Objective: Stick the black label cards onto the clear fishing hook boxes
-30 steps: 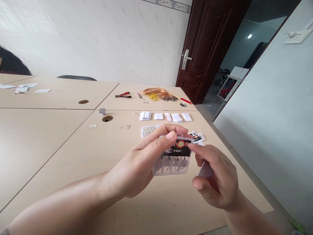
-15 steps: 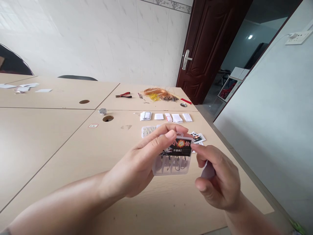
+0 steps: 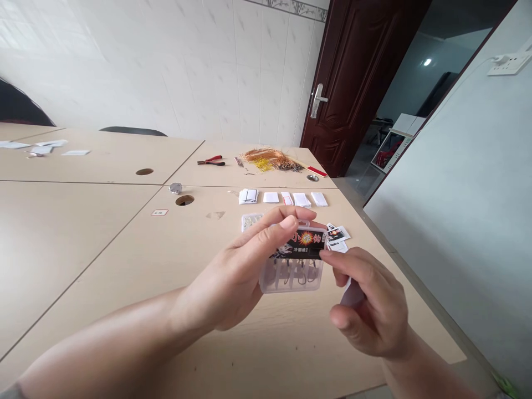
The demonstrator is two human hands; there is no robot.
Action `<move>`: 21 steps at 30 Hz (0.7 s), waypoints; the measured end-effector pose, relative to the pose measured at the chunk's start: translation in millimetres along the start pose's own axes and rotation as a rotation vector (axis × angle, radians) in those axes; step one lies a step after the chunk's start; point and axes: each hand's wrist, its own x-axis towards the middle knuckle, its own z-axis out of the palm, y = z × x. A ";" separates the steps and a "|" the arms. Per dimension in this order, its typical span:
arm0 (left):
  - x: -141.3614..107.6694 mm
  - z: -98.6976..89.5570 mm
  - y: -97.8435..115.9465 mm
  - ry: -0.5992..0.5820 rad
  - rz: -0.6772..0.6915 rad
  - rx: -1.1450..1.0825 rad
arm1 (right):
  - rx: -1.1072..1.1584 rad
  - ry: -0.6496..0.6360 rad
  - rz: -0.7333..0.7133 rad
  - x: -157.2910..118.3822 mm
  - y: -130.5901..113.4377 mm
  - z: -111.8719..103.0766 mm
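My left hand (image 3: 245, 266) grips a clear plastic box (image 3: 291, 277) with several hooks in its compartments. A black label (image 3: 301, 244) with red and white lettering and an orange burst covers the upper part of the box. The index fingertip of my right hand (image 3: 372, 305) touches the label's lower right corner. A small pale piece (image 3: 352, 293) is tucked between the curled fingers of that same hand, with the thumb apart below it. Behind my left fingers, another clear box (image 3: 250, 221) is partly hidden.
Stacks of white cards (image 3: 271, 197) lie beyond the hands, black-labelled cards (image 3: 338, 234) to their right. Farther back are red-and-black pliers (image 3: 211, 160), a copper-coloured bundle (image 3: 266, 156) and a red-ended stick (image 3: 316, 171). A crumpled silver item (image 3: 175, 188) sits near a table hole (image 3: 185, 200).
My right index fingertip has moved down along the right side of the label to its lower corner. The held box has shifted slightly upward.
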 end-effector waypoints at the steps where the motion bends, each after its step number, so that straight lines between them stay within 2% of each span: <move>1: 0.2 0.1 -0.1 0.003 0.002 -0.001 | 0.001 -0.001 0.005 0.2 -0.4 0.0; 8: 2.7 1.2 -0.6 0.041 0.006 -0.032 | 0.017 0.064 0.059 -7.2 4.1 -0.7; 13: 5.3 -1.3 -1.7 0.049 -0.053 -0.034 | 0.033 0.038 0.044 -4.3 2.3 -0.6; 17: 8.1 -3.3 -1.2 0.063 -0.083 -0.053 | 0.018 0.007 0.088 -3.1 1.8 -2.6; 21: 15.3 -3.0 -2.9 0.079 -0.114 -0.100 | 0.025 0.065 0.144 -9.8 8.0 -7.1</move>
